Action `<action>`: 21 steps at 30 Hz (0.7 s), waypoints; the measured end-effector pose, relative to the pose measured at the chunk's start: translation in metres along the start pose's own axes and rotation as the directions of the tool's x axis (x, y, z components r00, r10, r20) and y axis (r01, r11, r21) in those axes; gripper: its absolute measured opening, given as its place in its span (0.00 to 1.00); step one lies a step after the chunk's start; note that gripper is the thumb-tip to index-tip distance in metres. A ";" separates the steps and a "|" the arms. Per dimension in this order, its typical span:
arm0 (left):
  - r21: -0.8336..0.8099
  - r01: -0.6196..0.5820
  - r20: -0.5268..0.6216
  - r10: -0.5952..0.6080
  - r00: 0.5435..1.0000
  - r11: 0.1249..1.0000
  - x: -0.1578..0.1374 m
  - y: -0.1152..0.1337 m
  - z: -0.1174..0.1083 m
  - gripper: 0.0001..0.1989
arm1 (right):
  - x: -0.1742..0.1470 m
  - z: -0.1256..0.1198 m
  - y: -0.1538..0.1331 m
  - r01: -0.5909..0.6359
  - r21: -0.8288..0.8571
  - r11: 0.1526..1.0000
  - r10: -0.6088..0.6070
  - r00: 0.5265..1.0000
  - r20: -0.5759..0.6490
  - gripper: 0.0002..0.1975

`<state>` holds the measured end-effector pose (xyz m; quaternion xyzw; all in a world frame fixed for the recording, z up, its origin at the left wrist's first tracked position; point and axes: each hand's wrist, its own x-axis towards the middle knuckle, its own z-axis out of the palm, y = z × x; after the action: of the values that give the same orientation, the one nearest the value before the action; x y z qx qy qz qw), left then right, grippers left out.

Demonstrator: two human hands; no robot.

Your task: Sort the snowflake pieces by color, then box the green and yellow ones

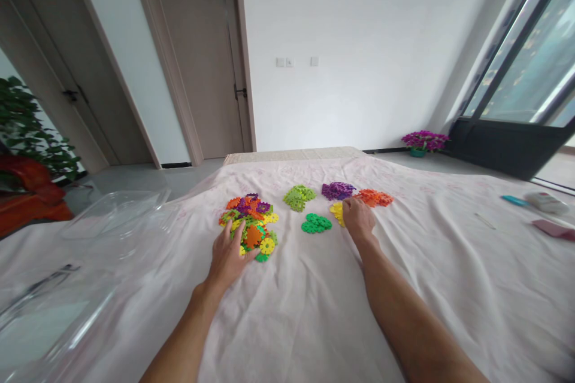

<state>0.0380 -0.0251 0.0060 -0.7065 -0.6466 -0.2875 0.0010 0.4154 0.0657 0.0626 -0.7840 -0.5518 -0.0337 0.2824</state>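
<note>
A pale, creased cloth [287, 317] covers the table, with a clear plastic container [99, 314] at its near left. The left hand [227, 252] lies against the near left side of a mixed pile of toothed plastic discs [254, 236], its fingers spread and thumb held apart, not closed around anything. To the right, a small dark-green pile [317, 223] sits well apart from both hands. The right hand [360, 219] has its fingers curled down at a yellow pile [337, 213], partly covering it; whether it pinches a disc I cannot tell. Just beyond are a lime-green pile [298, 197], a purple pile [336, 191] and, touching or nearly touching the purple, an orange pile [376, 197]. Farther off, magenta flowers [425, 140] stand on the floor near a white wall [345, 24]
</note>
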 end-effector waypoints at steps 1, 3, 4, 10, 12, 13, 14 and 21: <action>-0.003 -0.001 -0.020 0.001 1.000 1.000 0.001 0.003 0.001 0.39 | -0.001 0.001 0.000 0.023 -0.002 1.000 -0.023 0.999 -0.034 0.17; -0.015 -0.004 -0.059 0.003 0.998 1.000 0.005 0.006 0.002 0.35 | -0.006 0.004 -0.008 0.121 0.037 0.992 -0.118 0.990 -0.077 0.16; -0.025 -0.010 -0.080 0.008 0.997 1.000 0.007 0.005 0.001 0.33 | -0.010 0.006 -0.016 0.187 0.082 0.979 -0.181 0.981 -0.071 0.15; -0.106 0.040 -0.222 -0.063 0.973 0.994 0.014 -0.011 -0.003 0.18 | -0.057 0.022 -0.078 0.534 0.479 0.696 -0.646 0.757 0.095 0.09; -0.163 0.092 -0.229 -0.128 0.965 0.982 0.015 -0.016 -0.003 0.16 | -0.075 0.025 -0.092 0.555 0.574 0.602 -0.743 0.653 0.147 0.07; -0.195 0.113 -0.229 -0.158 0.961 0.974 0.015 -0.018 -0.003 0.17 | -0.084 0.025 -0.097 0.554 0.601 0.577 -0.771 0.612 0.176 0.06; -0.226 0.132 -0.226 -0.184 0.957 0.965 0.015 -0.019 -0.002 0.17 | -0.091 0.025 -0.100 0.557 0.613 0.561 -0.792 0.577 0.200 0.08; -0.300 0.218 -0.155 -0.273 0.949 0.929 0.013 -0.016 -0.006 0.22 | -0.115 0.024 -0.106 0.625 0.577 0.526 -0.839 0.492 0.232 0.21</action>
<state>0.0205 -0.0125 0.0108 -0.5814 -0.6799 -0.4411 -0.0718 0.2713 0.0049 0.0432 -0.3626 -0.8827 0.1626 0.2511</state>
